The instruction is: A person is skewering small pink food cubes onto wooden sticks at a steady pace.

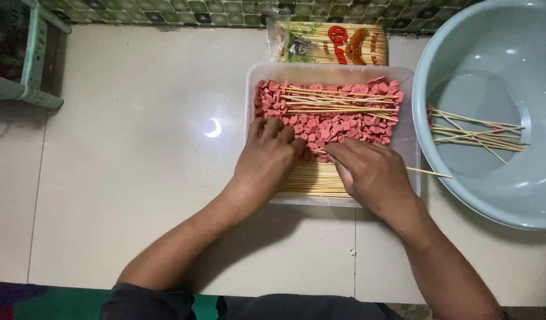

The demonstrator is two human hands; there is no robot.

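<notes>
A clear plastic tray (407, 118) on the floor holds many small pink sausage slices (338, 127), with a bundle of bamboo skewers (338, 101) lying across them and more skewers (311, 181) along its near side. My left hand (267, 163) rests palm down among the slices at the tray's left, fingers bent onto them. My right hand (371, 172) pinches one skewer (430, 172) that sticks out to the right over the tray's edge; its tip sits among the slices near my left fingers.
A pale blue basin (492, 189) at the right holds several skewers (474, 133), some with pink pieces. A printed packet of skewers (332, 44) lies behind the tray. A green stool (30, 65) stands at the far left on the white tiled floor.
</notes>
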